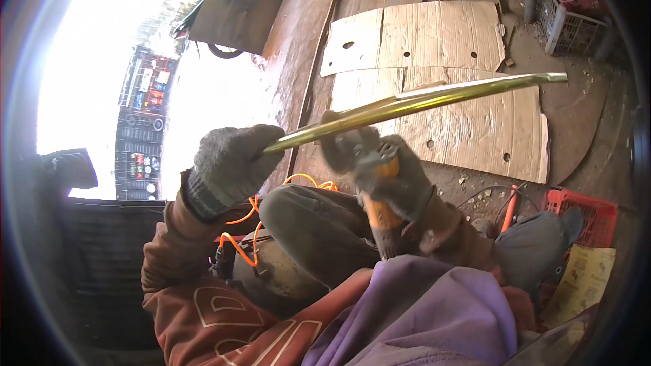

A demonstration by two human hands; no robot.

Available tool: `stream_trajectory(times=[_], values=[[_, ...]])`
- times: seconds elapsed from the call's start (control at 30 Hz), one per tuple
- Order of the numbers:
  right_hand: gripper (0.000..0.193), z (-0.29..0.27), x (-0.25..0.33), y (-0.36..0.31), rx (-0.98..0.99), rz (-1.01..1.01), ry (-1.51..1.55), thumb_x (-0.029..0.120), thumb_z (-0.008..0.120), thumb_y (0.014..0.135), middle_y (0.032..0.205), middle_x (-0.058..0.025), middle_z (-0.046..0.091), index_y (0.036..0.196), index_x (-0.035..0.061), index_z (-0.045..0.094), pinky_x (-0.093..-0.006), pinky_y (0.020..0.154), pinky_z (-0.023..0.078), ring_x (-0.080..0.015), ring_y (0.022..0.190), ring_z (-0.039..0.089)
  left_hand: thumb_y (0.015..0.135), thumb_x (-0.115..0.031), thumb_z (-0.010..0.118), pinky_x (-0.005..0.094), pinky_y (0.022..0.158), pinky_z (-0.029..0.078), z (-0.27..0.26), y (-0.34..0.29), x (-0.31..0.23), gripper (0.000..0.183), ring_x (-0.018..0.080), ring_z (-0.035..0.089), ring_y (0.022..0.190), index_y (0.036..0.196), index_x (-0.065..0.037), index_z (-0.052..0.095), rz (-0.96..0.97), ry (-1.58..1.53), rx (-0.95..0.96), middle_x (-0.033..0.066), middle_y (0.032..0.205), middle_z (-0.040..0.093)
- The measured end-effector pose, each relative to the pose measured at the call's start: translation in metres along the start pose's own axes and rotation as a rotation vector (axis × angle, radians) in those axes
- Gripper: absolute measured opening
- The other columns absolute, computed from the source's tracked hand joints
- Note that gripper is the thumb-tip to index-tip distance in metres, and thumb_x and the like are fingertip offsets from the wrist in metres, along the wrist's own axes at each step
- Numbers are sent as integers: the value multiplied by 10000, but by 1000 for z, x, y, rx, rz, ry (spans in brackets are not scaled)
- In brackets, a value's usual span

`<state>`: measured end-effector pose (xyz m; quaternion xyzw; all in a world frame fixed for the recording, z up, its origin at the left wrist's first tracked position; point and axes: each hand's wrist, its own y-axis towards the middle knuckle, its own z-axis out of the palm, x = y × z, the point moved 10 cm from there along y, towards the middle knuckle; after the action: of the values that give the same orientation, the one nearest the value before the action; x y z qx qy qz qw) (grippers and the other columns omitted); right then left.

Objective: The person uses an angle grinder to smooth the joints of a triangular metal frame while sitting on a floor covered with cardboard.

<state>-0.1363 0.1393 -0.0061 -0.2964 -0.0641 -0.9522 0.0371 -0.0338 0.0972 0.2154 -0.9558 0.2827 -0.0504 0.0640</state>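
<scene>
My left hand (230,166), in a grey knit glove, is closed round the near-left end of a long, shiny gold-coloured metal bar (441,102). The bar slants up to the right, raised above my lap, and its far end hangs free. My gloved right hand (403,179) grips an orange and grey angle grinder (383,215) beneath the middle of the bar. The grinder's head looks blurred and lies close against the underside of the bar; whether they touch, I cannot tell. Its lower end points back toward my body, over my thigh.
Flattened cardboard sheets (434,37) lie on the dirty floor ahead. An orange cord (254,247) coils by my left knee. At the right are a red plastic crate (597,217), a yellowish paper sheet (580,281) and an orange-handled thing (510,209). A grey crate (569,30) stands far right.
</scene>
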Motion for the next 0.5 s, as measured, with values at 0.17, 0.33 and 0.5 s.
stream_trajectory(times=[0.17,0.33,0.5], values=[[268,-51,2,20,-105,146,-17,72,791,822,903,-79,694,1026,58,619,-312,696,595,-159,791,689,888,-179,688,379,588,521,-6,4,-10,221,286,697,633,1063,-48,718,42,31,-28,143,697,663],[435,5,17,12,76,-21,-137,80,809,801,963,-69,665,1139,44,536,-313,758,569,-137,877,657,885,-183,695,372,571,508,-7,13,-5,213,273,668,592,1044,-43,721,-69,34,20,146,680,648],[432,-55,-11,17,-55,25,166,65,802,809,966,-92,686,1143,45,529,-298,697,575,-153,789,669,904,-200,703,331,548,479,-9,19,-7,202,159,618,565,1004,-25,720,-138,-31,48,101,658,637]])
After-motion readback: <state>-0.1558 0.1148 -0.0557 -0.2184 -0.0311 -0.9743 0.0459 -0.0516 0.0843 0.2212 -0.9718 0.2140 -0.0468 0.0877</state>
